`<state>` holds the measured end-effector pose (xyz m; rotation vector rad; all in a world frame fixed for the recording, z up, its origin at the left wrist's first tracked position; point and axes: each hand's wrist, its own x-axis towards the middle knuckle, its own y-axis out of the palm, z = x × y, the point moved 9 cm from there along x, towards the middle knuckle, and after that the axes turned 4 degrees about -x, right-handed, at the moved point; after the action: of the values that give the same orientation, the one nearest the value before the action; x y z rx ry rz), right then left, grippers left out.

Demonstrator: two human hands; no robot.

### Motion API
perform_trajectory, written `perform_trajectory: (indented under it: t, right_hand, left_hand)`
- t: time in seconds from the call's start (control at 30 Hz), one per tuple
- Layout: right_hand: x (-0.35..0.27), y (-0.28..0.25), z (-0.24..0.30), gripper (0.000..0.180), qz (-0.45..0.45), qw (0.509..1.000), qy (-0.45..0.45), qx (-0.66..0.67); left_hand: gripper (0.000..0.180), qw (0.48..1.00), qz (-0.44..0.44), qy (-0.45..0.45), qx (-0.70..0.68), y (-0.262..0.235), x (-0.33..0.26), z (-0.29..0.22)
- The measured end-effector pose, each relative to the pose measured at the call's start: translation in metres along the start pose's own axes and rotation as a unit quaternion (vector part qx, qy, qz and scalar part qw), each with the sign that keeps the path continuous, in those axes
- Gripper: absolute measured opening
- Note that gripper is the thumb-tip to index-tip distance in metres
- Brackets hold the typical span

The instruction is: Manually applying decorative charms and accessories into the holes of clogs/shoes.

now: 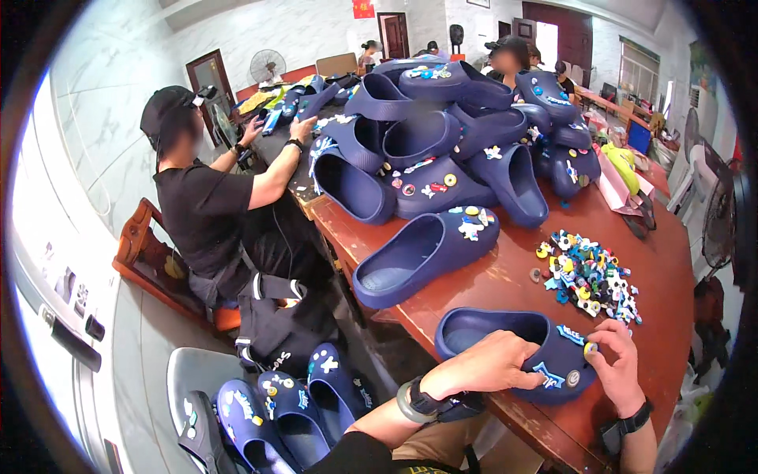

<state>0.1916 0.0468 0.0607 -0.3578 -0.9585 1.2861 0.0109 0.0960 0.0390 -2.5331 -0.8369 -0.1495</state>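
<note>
Left hand (496,362) clamped over the side of a navy clog (521,347), fingers curled on its upper and pinning it to the red-brown table (671,276). Right hand (620,365) sits at the clog's toe, fingertips pinched narrow on a small yellow charm (589,347) pressed against it. Just beyond the right hand, a heap of coloured charms (588,276). Farther ahead of both hands, a pile of decorated navy clogs (442,150).

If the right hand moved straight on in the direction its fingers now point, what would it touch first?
The right hand points up and left, its fingers already touching a small charm on the toe of the blue clog. It would press into that clog first; the charm pile lies further back.
</note>
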Motion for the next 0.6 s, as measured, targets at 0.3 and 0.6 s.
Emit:
perform_trajectory:
  t: [0.3,0.6]
  right_hand:
    - [-0.005,-0.005,0.015,0.022,0.038,0.993,-0.071,-0.088]
    - [0.007,0.0,-0.021,0.025,0.039,0.996,-0.025,0.077]
  left_hand:
    - [0.038,0.999,-0.001,0.007,0.033,0.003,-0.003,0.007]
    - [0.03,0.992,-0.042,-0.112,-0.042,-0.004,-0.007,0.02]
